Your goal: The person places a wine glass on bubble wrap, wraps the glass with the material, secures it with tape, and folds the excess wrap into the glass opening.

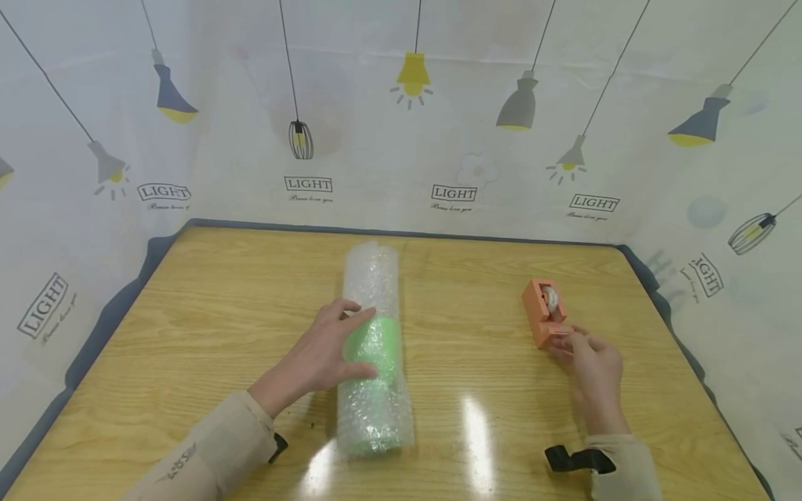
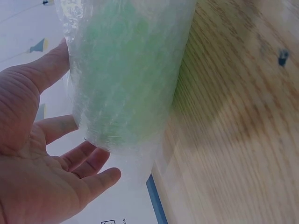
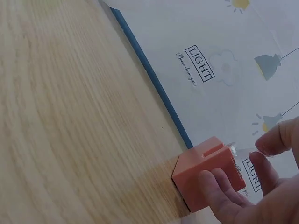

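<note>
Bubble wrap [image 1: 375,412] (a shiny, dimpled cylinder) lies mid-frame against my spread left hand [image 1: 322,351]; at right, my right hand [image 1: 593,363] pinches clear tape [image 3: 235,150] by its boxy orange dispenser [image 1: 536,313].

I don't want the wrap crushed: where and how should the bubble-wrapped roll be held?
Probably best held across the green middle of the wrapped roll, from the left, where the left hand touches it: it lies lengthwise, a long side facing that hand, and its clear far end looks softer.

bubble wrap [image 1: 372,282] blurred the green item [image 1: 385,348] inside, right-hand fingers [image 3: 215,192] hid part of the orange tape dispenser [image 3: 190,181], and the head view's lower edge cropped both sleeves [image 1: 216,445].
</note>
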A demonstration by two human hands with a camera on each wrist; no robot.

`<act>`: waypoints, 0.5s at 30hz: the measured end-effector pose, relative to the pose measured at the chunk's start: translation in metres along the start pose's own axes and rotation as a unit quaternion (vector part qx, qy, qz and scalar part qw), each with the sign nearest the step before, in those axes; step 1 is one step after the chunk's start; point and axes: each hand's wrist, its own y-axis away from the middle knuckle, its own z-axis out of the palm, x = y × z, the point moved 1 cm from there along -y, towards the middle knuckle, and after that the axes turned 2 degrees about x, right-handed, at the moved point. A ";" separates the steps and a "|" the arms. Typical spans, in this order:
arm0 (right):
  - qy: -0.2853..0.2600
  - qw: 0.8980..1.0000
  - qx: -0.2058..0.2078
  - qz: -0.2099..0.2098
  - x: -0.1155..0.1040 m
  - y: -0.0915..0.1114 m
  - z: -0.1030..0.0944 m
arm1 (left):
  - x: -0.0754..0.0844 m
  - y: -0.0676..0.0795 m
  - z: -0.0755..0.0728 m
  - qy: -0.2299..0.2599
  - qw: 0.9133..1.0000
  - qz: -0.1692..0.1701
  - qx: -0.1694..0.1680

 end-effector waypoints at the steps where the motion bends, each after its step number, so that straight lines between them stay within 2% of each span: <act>1: 0.018 1.000 -0.002 -0.008 0.001 0.000 -0.001 | 0.000 0.000 0.000 0.001 1.000 0.000 -0.001; 7: 0.066 0.998 -0.005 -0.022 0.008 0.001 -0.003 | 0.000 0.000 -0.001 0.004 1.000 -0.006 -0.006; 15: 0.112 0.993 0.015 -0.032 0.016 -0.002 -0.005 | 0.001 0.000 -0.002 0.003 1.000 -0.007 -0.009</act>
